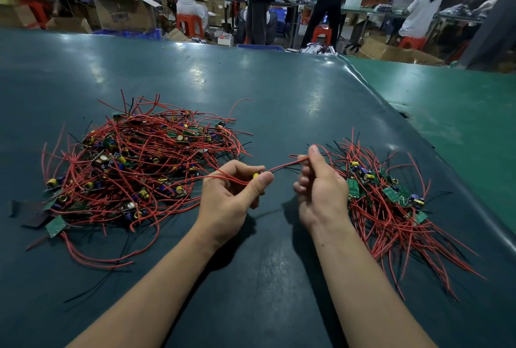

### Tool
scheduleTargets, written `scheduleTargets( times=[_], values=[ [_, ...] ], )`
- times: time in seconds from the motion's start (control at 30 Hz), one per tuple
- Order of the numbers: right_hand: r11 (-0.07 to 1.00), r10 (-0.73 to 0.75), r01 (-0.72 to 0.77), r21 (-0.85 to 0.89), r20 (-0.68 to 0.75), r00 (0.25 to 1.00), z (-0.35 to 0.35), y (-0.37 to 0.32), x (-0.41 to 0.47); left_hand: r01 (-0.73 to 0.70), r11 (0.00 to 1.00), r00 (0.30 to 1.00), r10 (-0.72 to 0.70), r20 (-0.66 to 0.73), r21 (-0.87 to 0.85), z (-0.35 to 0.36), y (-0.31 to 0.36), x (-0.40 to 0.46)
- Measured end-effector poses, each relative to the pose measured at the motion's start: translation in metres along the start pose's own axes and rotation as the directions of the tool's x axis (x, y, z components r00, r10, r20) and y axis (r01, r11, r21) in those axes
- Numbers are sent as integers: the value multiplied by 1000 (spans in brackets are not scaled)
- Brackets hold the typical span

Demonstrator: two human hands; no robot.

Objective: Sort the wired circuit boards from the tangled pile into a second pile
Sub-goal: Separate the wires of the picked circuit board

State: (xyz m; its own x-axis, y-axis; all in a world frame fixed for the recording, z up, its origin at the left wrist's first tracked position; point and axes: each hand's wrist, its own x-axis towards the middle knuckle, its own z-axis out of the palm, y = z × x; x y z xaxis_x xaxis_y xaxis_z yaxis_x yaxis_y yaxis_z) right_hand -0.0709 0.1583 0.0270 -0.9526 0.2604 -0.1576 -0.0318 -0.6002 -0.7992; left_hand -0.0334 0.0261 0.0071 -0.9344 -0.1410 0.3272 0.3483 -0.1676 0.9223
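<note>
- Brown cardboard box (127, 14), open-topped, on the floor beyond the table: dark printed lettering on its front face; characters blurred, not legible.
- Green circuit boards in the right-hand heap of red wires (391, 202): surface markings too small to read.
- No other text, label, brand, number or sign can be read.

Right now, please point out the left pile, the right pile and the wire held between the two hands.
left pile (131, 160), head view, on the tangled red wires at its middle.
right pile (391, 208), head view, on the wires among the green boards.
wire (284, 166), head view, on the red stretch between the hands.
</note>
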Motion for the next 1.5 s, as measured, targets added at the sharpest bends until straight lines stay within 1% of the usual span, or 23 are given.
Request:
scheduleTargets(
  times=[0.07,0.13,0.17,0.23,0.27,0.3,0.4,0.53,0.6,0.63,0.7,0.77,0.83,0.87,0.9,0.97,1.03,1.13,1.23,1.33,1.5],
  values=[
    [996,70,-69,54,-23,997,0,-1,1,2,1000,1000,-3,21,5,1,0,-1],
    [974,193,-192,118,2,981,0,-2,2,6,1000,1000,-6,18,2,-1,-1,-1],
    [948,276,-279,155,44,960,0,-2,2,4,1000,1000,-4,10,-4,-2,-1,0],
    [868,418,-445,219,160,894,-1,-4,1,1,1000,1000,-1,-6,-15,-4,-1,0],
    [840,452,-490,234,200,870,-1,-5,1,1,1000,1000,-1,-3,-19,-4,-1,0],
    [831,460,-503,237,213,862,-2,-6,2,0,1000,1000,0,11,-18,-4,0,-1],
    [880,417,-439,184,146,897,-3,-8,4,5,1000,999,-4,48,-10,-1,0,-4],
    [914,344,-351,204,71,936,-6,-10,6,3,999,1000,-3,-12,-34,-5,1,-1],
    [937,291,-298,183,64,955,-5,-10,5,-10,1000,999,9,-42,-22,-6,2,0],
    [946,270,-280,164,79,959,-4,-9,4,-21,1000,998,20,-57,-17,-7,3,1],
    [960,254,-269,81,154,955,-1,-5,0,-40,999,995,37,-95,-22,-7,3,1],
    [957,289,-276,-88,250,924,1,1,-7,-37,999,992,34,-119,-24,-7,3,3],
    [927,348,-268,-261,337,875,4,8,-16,-40,999,995,40,-92,11,-8,2,2],
    [918,356,-250,-307,364,861,5,10,-18,-43,998,997,45,-67,37,-8,2,1],
    [919,341,-223,-324,374,863,6,12,-19,-43,998,998,45,-47,52,-8,2,0],
    [933,278,-161,-323,358,891,7,12,-18,-42,998,998,44,-35,53,-7,1,0],
    [949,218,-126,-290,311,925,6,8,-14,-37,998,998,39,-41,46,-6,1,0],
    [979,119,-80,-188,208,971,2,1,-7,-29,999,999,30,-38,27,-4,0,-1],
    [994,53,-42,-100,107,993,-3,-5,0,-32,999,999,32,-14,8,-3,1,-4],
    [997,44,-41,-66,46,998,-4,-6,2,-25,1000,1000,25,11,-8,-2,2,-5],
    [996,81,-81,-22,2,997,-5,-4,6,-35,999,999,36,4,-28,-3,3,-5]
  ],
)
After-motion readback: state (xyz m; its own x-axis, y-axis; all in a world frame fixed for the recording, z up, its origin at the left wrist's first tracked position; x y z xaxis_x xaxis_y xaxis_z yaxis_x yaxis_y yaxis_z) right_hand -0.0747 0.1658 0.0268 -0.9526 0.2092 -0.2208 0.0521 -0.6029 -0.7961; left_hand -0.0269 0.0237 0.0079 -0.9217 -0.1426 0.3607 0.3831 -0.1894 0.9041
